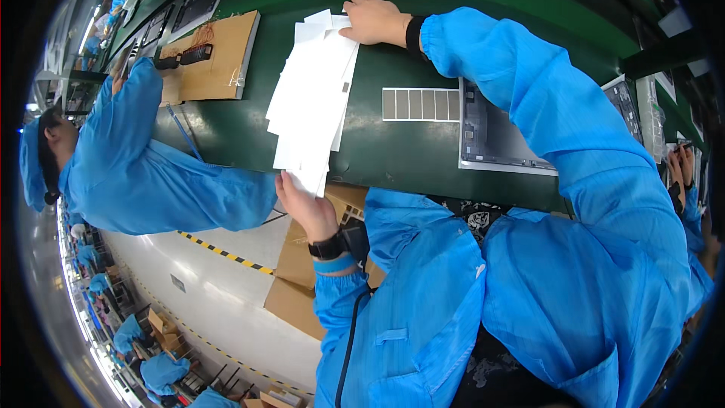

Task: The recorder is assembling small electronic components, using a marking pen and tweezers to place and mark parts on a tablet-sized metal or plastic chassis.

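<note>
A loose, fanned stack of white sheets [313, 94] lies lengthwise on the green table, its edges uneven and its near end overhanging the front edge. My left hand [308, 208] is closed on that near end, with some fingers hidden beneath the paper. At the far right corner of the stack my right hand [375, 21] rests with fingers stretched out and thumb on the sheets. Right of the stack lies a strip of grey-brown rectangular pieces on a white backing [419, 104]. A dark grey laptop-like casing [495, 136] sits beside it, partly under my right arm.
A co-worker in blue [166, 174] works at the left, near a cardboard sheet [226, 60] with a black part and thin wires. A blue pen-like stick [185, 134] lies near the table's front edge. Below stand open cardboard boxes [294, 298]. The green tabletop [370, 155] surrounds the sheets.
</note>
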### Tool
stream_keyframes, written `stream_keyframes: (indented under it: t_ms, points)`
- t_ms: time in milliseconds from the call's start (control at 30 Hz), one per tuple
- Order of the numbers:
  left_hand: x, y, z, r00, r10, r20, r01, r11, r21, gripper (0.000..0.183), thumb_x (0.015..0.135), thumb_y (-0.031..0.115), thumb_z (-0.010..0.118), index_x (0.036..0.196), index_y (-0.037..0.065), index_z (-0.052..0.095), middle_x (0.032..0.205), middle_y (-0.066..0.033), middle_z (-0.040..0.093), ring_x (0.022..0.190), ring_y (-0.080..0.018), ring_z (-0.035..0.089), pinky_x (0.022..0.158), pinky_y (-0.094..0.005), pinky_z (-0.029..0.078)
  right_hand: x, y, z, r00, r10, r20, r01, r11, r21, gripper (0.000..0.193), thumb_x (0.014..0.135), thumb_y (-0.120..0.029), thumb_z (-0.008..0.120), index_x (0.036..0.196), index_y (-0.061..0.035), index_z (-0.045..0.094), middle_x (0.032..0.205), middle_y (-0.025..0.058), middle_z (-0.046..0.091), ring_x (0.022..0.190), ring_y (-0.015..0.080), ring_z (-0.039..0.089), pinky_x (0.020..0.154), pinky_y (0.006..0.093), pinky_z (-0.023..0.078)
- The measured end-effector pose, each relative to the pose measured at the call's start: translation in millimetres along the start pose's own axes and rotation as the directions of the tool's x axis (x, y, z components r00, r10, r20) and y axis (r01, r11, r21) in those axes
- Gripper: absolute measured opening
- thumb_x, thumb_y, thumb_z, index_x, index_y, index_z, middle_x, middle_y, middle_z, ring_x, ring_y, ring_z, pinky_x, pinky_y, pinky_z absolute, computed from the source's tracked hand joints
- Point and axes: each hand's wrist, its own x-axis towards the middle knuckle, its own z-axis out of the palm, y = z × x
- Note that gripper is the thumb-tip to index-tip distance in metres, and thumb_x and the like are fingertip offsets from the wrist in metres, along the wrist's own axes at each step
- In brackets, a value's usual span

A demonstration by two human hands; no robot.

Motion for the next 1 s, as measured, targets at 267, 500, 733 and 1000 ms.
stream_keyframes:
  t_ms: [267,500,733,1000]
  points:
    - [31,-37,32,0.845,0.531,-0.060,-0.134,0.320,0.938,0.091,0.095,0.025,0.060,0.146,-0.018,-0.001,0.154,-0.0377,0.007,0.145,-0.0488,0.012,0.119,-0.0474,0.018,-33,-42,-25,0.965,-0.193,0.177,0.163,0.972,0.170,0.050,0.087,-0.036,0.060,0.127,-0.0067,0.061,0.137,0.0127,0.056,0.124,0.0320,0.054,0.102,0.0410,0.046]
    - [36,-19,17,0.821,0.448,0.354,-0.371,-0.052,0.927,0.069,0.096,0.028,0.053,0.149,-0.007,0.027,0.156,-0.0322,0.018,0.146,-0.0479,0.011,0.118,-0.0549,0.011,-20,-7,-23,0.984,-0.107,0.141,0.056,0.944,0.326,0.055,0.090,-0.038,0.059,0.136,-0.0099,0.055,0.144,0.0129,0.050,0.133,0.0314,0.047,0.107,0.0405,0.042]
    - [55,12,31,0.744,0.317,0.589,-0.614,-0.023,0.789,0.042,0.097,0.027,0.051,0.127,-0.002,0.055,0.140,-0.0252,0.047,0.133,-0.0418,0.041,0.115,-0.0528,0.024,-36,-15,-17,0.963,-0.264,0.063,0.252,0.956,0.151,0.055,0.090,-0.045,0.061,0.132,-0.0095,0.057,0.135,0.0115,0.052,0.125,0.0339,0.049,0.098,0.0456,0.048]
    - [132,24,70,0.811,0.097,0.577,-0.579,-0.012,0.816,0.078,0.084,0.049,0.071,0.134,-0.007,0.047,0.139,-0.0296,0.045,0.128,-0.0396,0.045,0.107,-0.0458,0.037,-68,-38,-49,0.824,-0.414,0.386,0.448,0.894,0.003,0.061,0.090,-0.051,0.061,0.135,-0.0104,0.053,0.138,0.0179,0.050,0.128,0.0372,0.049,0.090,0.0477,0.053]
